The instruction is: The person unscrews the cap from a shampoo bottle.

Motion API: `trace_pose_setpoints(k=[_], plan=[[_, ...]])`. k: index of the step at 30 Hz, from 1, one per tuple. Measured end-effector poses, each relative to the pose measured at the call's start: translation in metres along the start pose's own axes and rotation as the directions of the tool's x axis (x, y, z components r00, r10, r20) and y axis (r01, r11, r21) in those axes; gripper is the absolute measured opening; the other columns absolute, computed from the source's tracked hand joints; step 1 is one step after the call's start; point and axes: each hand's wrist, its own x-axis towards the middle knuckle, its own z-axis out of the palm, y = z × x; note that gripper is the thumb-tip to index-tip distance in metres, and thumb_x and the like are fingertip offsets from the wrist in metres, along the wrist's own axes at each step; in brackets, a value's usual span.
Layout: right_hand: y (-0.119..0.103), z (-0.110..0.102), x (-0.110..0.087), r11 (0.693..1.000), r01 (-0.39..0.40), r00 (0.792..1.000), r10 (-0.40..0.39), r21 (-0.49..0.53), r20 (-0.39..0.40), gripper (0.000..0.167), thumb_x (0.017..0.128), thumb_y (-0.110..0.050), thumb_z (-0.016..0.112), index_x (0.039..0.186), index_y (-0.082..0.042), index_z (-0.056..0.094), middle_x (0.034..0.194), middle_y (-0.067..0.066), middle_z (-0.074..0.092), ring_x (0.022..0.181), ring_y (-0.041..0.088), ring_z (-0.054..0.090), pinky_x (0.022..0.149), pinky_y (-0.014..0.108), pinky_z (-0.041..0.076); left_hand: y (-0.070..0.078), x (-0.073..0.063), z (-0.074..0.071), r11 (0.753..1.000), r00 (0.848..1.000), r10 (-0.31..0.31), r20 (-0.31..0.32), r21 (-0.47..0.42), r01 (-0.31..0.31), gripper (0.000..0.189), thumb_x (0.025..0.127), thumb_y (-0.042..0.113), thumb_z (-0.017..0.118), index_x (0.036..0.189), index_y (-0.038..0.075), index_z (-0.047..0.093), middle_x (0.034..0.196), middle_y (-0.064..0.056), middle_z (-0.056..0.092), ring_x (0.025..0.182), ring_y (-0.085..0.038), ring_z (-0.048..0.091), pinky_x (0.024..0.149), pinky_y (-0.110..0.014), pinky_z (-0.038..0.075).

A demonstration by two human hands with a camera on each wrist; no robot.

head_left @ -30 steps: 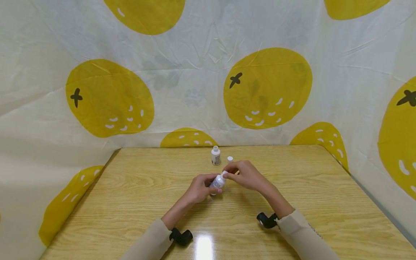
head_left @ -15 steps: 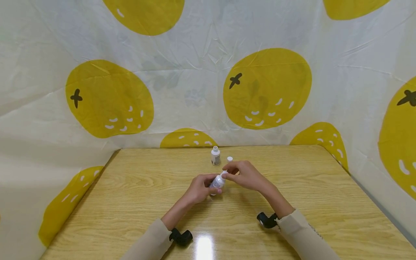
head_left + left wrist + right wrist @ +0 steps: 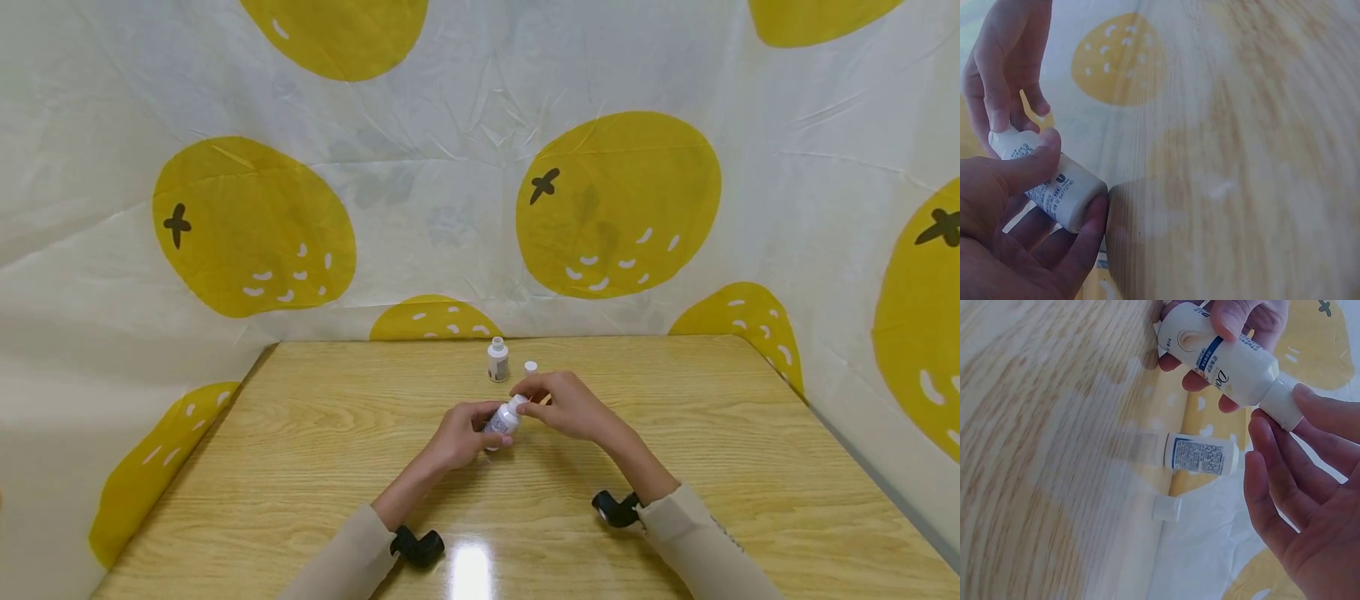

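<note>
My left hand point(image 3: 455, 437) grips a small white Dove bottle point(image 3: 1235, 369), which is tilted with its neck up and to the right. In the left wrist view, my thumb lies along the printed side of the bottle point(image 3: 1071, 192) and a finger curls under its base. The white cap point(image 3: 1280, 406) sits at the neck, and my right hand point(image 3: 566, 406) pinches it between thumb and fingertips. Behind the hands stands a second white bottle point(image 3: 498, 364), upright with its threaded neck bare. To its right on the table is a loose white cap point(image 3: 531, 367), partly hidden behind my right hand.
The wooden table point(image 3: 315, 467) runs back to a white cloth point(image 3: 442, 225) printed with yellow fruit, which hangs at the back and both sides. Black wrist cameras sit at the cuffs, near the left sleeve point(image 3: 337, 554) and the right sleeve point(image 3: 701, 537).
My right fingers have shifted slightly around the cap, and more of it now shows in the head view. My left hand and its bottle stay in place, as do the standing bottle and loose cap.
</note>
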Motion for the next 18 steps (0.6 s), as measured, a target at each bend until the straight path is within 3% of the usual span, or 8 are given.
trace_pose_setpoints(k=[9,14,18], plan=[[0.0004,0.0015,0.0002,0.998,-0.047,0.999,0.048,0.041,-0.017,0.028,0.096,-0.020,0.074,0.121,-0.006,0.073,0.102,0.006,0.076,0.088,0.014,0.069,0.075,0.028,0.057,-0.0006,-0.0003,0.0002,1.000,1.000,-0.008,0.001,-0.006,0.008,0.044,0.090,0.009,0.080,0.132,0.011,0.071,0.120,-0.011,0.076,0.105,-0.017,0.070,0.082,-0.026,0.055],[-0.0001,0.0021,0.0009,0.993,-0.111,0.992,0.113,0.047,-0.049,0.020,0.097,-0.027,0.074,0.110,-0.012,0.075,0.094,-0.001,0.075,0.086,0.011,0.066,0.078,0.030,0.056,-0.0011,0.0003,0.0000,1.000,1.000,0.006,-0.004,-0.017,-0.007,0.043,0.090,0.009,0.080,0.131,0.009,0.072,0.117,-0.014,0.076,0.101,-0.017,0.069,0.078,-0.024,0.054],[0.0000,0.0021,0.0012,0.993,-0.110,0.992,0.113,0.052,-0.049,0.013,0.097,-0.026,0.073,0.102,-0.014,0.077,0.088,-0.005,0.074,0.083,0.010,0.064,0.078,0.028,0.054,-0.0014,0.0000,-0.0004,1.000,1.000,0.006,-0.002,-0.021,-0.006,0.044,0.089,0.009,0.081,0.132,0.009,0.071,0.117,-0.013,0.076,0.100,-0.016,0.069,0.077,-0.023,0.054]])
